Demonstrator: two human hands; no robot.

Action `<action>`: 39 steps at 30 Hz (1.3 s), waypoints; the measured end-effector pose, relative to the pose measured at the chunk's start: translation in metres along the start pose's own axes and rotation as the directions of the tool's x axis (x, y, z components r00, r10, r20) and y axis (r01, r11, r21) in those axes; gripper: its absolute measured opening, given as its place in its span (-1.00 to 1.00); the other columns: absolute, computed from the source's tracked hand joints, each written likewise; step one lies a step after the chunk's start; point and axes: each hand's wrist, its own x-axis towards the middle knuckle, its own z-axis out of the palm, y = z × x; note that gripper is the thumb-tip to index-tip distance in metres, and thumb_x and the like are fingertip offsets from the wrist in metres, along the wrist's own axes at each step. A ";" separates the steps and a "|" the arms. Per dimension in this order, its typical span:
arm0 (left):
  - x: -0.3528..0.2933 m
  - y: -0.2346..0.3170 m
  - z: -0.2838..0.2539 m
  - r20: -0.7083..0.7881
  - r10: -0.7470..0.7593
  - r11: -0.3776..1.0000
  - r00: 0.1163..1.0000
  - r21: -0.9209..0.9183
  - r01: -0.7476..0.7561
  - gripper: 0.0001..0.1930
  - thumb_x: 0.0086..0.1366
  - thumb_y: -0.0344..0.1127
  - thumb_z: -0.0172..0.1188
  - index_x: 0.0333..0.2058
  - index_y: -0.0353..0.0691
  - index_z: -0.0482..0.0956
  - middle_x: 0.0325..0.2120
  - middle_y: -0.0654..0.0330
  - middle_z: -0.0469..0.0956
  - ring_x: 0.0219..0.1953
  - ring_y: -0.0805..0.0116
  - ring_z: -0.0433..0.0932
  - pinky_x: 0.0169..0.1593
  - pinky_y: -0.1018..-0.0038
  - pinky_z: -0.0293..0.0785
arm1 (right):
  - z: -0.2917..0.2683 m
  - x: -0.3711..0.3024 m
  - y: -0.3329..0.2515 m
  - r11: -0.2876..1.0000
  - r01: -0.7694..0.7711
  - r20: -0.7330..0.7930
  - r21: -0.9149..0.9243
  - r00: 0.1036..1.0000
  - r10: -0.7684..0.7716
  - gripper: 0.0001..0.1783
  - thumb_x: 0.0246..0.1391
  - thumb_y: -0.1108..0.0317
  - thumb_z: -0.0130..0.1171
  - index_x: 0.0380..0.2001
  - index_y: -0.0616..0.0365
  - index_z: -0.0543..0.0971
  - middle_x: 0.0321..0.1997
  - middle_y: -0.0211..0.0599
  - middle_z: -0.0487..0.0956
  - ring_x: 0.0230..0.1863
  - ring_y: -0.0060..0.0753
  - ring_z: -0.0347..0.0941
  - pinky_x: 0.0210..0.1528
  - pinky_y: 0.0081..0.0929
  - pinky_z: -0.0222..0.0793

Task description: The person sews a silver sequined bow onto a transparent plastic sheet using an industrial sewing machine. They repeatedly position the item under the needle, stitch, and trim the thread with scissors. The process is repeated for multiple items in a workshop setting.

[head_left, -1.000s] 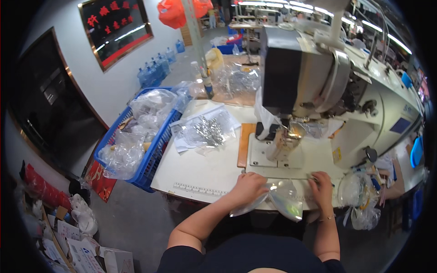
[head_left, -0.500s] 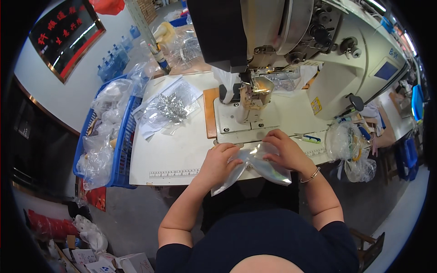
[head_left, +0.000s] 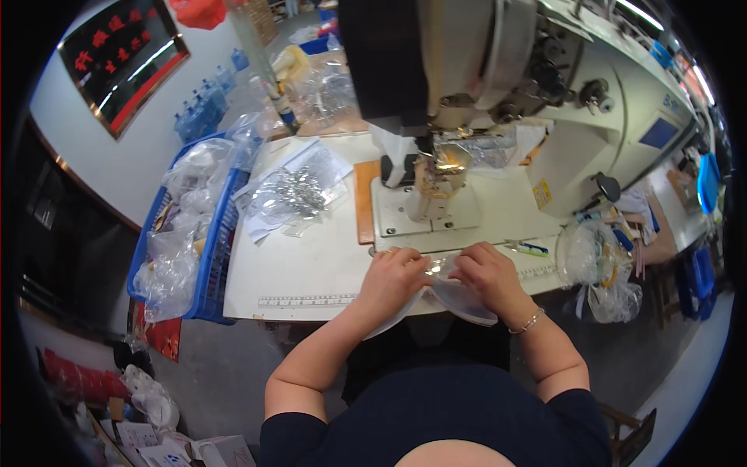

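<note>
At the front edge of the sewing table I hold a clear, shiny plastic piece point(head_left: 461, 302) between both hands. My left hand point(head_left: 392, 279) is closed on its left part, fingers bent and thumb pressed in. My right hand point(head_left: 489, 272) pinches its right part close by. Two flaps of the plastic hang down over the table edge toward my lap. Just beyond my hands is the metal bed plate point(head_left: 395, 219) of an industrial sewing machine point(head_left: 572, 167). Its needle and presser area point(head_left: 433, 173) stands above that plate, apart from the plastic.
Small green-handled snips point(head_left: 531, 249) lie right of my hands. Clear bags with silvery pieces point(head_left: 299, 193) rest on papers at left. A blue basket point(head_left: 214, 265) of plastic bags adjoins the table. A clear bag point(head_left: 587, 253) hangs at the right edge. A ruler strip point(head_left: 307, 300) runs along the front.
My hands have come closer together and the plastic between them is more bunched. Its flaps show less beneath my hands. The whole view has shifted slightly.
</note>
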 end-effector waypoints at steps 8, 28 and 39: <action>0.000 0.009 0.000 -0.047 0.006 0.998 0.999 0.064 -0.003 -0.71 -0.03 -0.21 0.30 -0.29 -0.15 0.56 -0.40 0.24 0.44 -0.23 0.26 0.43 -0.18 0.35 0.31 | 0.015 -0.002 0.008 0.909 -0.415 0.057 0.027 0.909 0.413 -0.51 -0.29 0.40 0.37 -0.16 0.17 0.54 -0.36 -0.22 0.48 -0.46 -0.30 0.46 -0.40 -0.39 0.38; -0.014 0.036 -0.145 -0.014 -0.258 0.863 0.966 -0.453 0.223 -0.88 0.06 -0.50 0.26 -0.37 -0.35 0.59 -0.56 0.17 0.58 -0.56 0.45 0.52 -0.47 0.57 0.43 | -0.001 0.009 0.062 0.646 -0.525 0.328 0.554 0.851 0.410 -0.71 -0.02 0.36 0.21 -0.19 0.22 0.56 -0.34 -0.28 0.56 -0.34 -0.44 0.47 -0.26 -0.49 0.44; 0.013 0.025 -0.113 0.475 -0.069 0.274 0.877 -0.836 0.475 -0.69 0.16 -0.57 0.14 -0.08 -0.43 0.45 -0.29 0.07 0.57 -0.27 0.42 0.54 -0.13 0.52 0.49 | 0.049 0.086 0.278 0.676 -0.723 -0.253 -0.144 0.687 0.681 -0.75 -0.17 0.32 0.19 -0.35 0.17 0.61 -0.43 -0.05 0.58 -0.28 -0.07 0.52 -0.15 -0.24 0.42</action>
